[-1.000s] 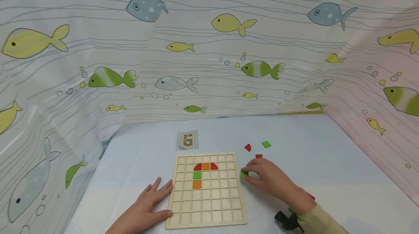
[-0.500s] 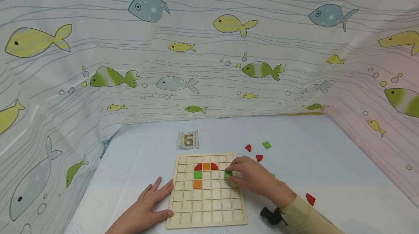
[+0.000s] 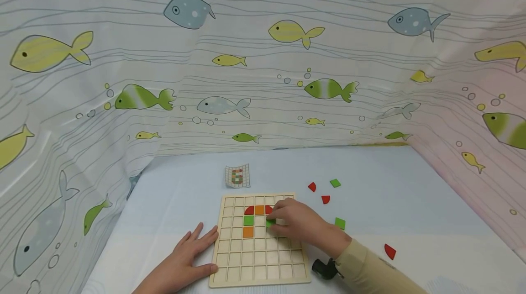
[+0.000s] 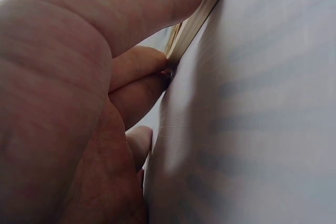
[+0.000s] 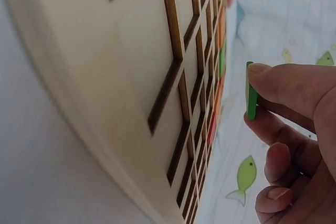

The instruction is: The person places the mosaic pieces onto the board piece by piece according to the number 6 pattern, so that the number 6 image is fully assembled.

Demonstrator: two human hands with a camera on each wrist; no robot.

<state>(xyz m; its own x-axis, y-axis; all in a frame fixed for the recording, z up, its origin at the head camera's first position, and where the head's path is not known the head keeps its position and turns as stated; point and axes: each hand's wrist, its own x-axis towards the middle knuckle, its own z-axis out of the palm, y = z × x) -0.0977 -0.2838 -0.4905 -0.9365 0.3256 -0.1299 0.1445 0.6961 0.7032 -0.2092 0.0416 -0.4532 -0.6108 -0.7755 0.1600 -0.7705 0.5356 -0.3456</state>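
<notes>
A wooden grid board point(image 3: 246, 257) lies on the table with red, orange and green tiles set in some of its squares. Between thumb and fingers, my right hand point(image 3: 297, 221) pinches a green square tile point(image 5: 252, 93). In the right wrist view the tile is held apart from the board's surface; the head view puts it over the square below the right red quarter-round tile point(image 3: 269, 209). My left hand point(image 3: 182, 257) lies spread at the board's left side, with thumb and fingertips touching the edge, as the left wrist view also shows.
Behind the board lies a small pattern card point(image 3: 237, 176). Right of the board are loose red quarter-round tiles point(image 3: 390, 251) and green square tiles point(image 3: 339, 223). A black device point(image 3: 324, 269) is at my right wrist. A fish-print curtain point(image 3: 255, 75) surrounds the table.
My right hand has carried the green square tile leftward from beside the board to over its grid. The left hand has stayed at the board's edge.
</notes>
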